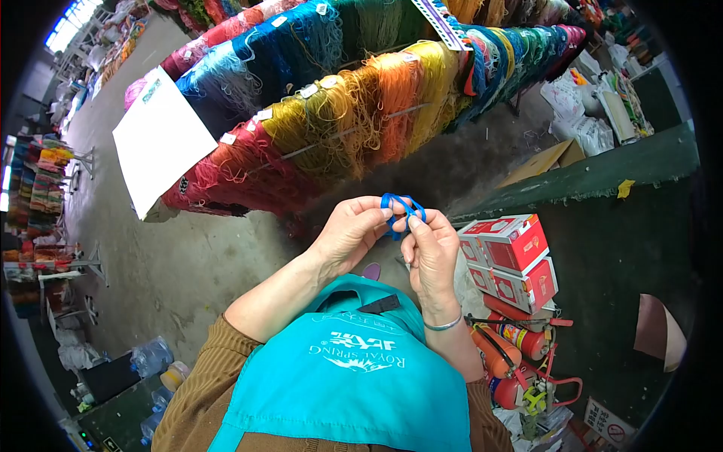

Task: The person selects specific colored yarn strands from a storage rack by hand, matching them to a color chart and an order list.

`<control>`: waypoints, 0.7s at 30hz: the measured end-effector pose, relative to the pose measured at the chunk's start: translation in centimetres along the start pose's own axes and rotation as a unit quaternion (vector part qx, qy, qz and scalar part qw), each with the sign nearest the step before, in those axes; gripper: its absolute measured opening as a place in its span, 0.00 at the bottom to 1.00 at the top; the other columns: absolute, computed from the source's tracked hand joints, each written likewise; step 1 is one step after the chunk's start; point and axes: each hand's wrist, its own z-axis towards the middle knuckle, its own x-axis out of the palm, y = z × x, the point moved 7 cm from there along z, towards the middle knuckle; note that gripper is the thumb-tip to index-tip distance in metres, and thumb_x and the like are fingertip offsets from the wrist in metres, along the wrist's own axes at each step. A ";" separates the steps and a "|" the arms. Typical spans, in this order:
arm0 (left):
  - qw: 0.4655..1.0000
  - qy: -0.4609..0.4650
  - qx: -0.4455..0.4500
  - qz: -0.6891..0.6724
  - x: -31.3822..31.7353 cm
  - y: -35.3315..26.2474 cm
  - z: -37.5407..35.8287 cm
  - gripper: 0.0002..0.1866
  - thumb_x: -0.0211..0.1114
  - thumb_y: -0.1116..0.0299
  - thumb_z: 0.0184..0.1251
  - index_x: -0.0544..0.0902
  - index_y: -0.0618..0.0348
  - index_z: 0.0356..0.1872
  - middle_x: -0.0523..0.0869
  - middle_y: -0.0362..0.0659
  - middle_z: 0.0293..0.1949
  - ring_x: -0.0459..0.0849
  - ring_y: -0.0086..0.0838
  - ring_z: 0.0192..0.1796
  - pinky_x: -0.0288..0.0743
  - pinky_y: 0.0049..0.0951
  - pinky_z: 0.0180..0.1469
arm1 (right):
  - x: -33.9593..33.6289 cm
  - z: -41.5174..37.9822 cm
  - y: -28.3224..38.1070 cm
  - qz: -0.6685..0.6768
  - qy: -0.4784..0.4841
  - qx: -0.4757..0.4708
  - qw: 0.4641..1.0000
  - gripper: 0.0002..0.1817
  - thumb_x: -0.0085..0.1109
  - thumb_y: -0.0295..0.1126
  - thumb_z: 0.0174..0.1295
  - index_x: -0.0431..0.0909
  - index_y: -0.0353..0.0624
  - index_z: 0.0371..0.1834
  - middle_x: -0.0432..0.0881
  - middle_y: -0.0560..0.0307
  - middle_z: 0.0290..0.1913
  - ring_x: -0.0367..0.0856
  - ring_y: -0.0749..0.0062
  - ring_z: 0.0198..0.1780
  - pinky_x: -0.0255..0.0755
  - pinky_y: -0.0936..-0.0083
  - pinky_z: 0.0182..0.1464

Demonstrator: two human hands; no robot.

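Between my two hands is a thin blue ribbon [388,202], bent into small loops and crossing itself near my fingertips. My left hand [352,230] pinches one side of it with thumb and fingers. From the other side, my right hand [432,245] grips the ribbon between thumb and forefinger, its other fingers curled in. Both hands are raised in front of the turquoise apron [354,384], close together. Just beyond them hang skeins of coloured thread [339,117], apart from my fingers.
A white sheet [162,143] hangs at the rack's left end. To the right, red-and-white boxes [516,245] stand above fire extinguishers [501,354], near a dark green surface [602,248]. Another rack of skeins [49,177] is far left. Water bottles [153,356] sit lower left.
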 end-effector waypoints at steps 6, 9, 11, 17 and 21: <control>1.000 0.013 -0.004 -0.019 -0.1 0.2 0.1 0.12 0.65 0.72 0.68 0.84 0.68 0.48 0.86 0.47 0.52 0.83 0.28 0.54 0.76 0.30 0.62 | 0.1 0.1 -0.2 -0.003 0.005 0.019 1.000 0.05 0.58 0.27 0.69 0.77 0.36 0.42 0.85 0.52 0.34 0.70 0.88 0.18 0.61 0.92 0.19; 1.000 0.012 -0.004 -0.018 -0.2 0.3 0.1 0.12 0.65 0.72 0.69 0.84 0.68 0.48 0.86 0.48 0.51 0.83 0.28 0.54 0.76 0.30 0.62 | 0.1 0.1 -0.3 -0.011 0.005 0.016 1.000 0.05 0.58 0.28 0.69 0.77 0.36 0.42 0.86 0.52 0.33 0.70 0.88 0.18 0.61 0.92 0.19; 1.000 0.000 -0.010 -0.025 -0.5 0.5 0.1 0.12 0.66 0.71 0.69 0.84 0.68 0.48 0.86 0.47 0.50 0.84 0.28 0.53 0.77 0.29 0.60 | 0.1 0.1 -0.3 -0.014 0.005 0.011 1.000 0.06 0.58 0.28 0.69 0.77 0.36 0.41 0.86 0.52 0.33 0.70 0.88 0.18 0.61 0.92 0.19; 0.999 -0.018 -0.014 0.024 0.0 0.4 0.0 0.13 0.68 0.70 0.68 0.83 0.68 0.49 0.87 0.46 0.49 0.85 0.26 0.50 0.80 0.25 0.54 | 0.3 -0.1 -0.4 -0.034 0.008 0.004 0.999 0.05 0.59 0.27 0.69 0.77 0.36 0.41 0.86 0.52 0.33 0.70 0.88 0.18 0.61 0.92 0.19; 1.000 -0.012 -0.023 0.010 0.2 0.4 -0.1 0.14 0.67 0.71 0.68 0.83 0.68 0.50 0.87 0.46 0.48 0.85 0.25 0.50 0.80 0.25 0.54 | 0.5 -0.2 -0.5 -0.044 0.008 0.018 0.999 0.05 0.59 0.27 0.69 0.77 0.36 0.40 0.85 0.54 0.32 0.69 0.88 0.18 0.60 0.91 0.19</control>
